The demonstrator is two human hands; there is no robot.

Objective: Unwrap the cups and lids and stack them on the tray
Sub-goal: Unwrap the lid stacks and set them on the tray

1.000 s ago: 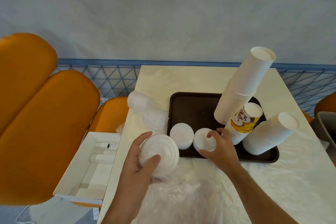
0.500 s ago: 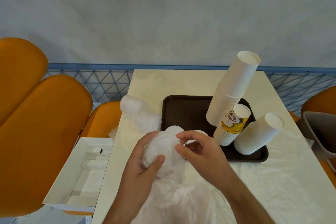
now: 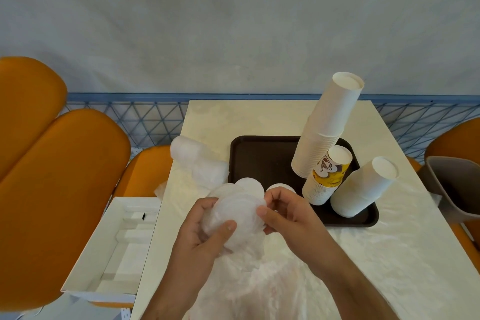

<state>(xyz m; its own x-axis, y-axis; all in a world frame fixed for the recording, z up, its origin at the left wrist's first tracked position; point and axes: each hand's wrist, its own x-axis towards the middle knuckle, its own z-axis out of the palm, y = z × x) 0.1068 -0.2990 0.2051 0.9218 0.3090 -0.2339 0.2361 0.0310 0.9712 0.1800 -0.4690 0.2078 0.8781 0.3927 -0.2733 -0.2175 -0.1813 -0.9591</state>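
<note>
Clearly both hands grip: the left hand (image 3: pixel 205 236) cradles the lids (image 3: pixel 233 213) over the bench's near edge, beside the tray (image 3: pixel 259 153); the right hand (image 3: pixel 283 210) pinches their rim. Light, slippery, flimsy; best held by edges.

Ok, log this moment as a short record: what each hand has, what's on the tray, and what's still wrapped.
left hand: left hand grips the stack of lids from the left
right hand: right hand pinches the stack's right edge
tray: brown tray holds two lid piles, a tall leaning white cup stack, a printed cup stack, a short white cup stack
still wrapped: lid sleeve left of the tray
loose wrap: plastic on the table
</note>
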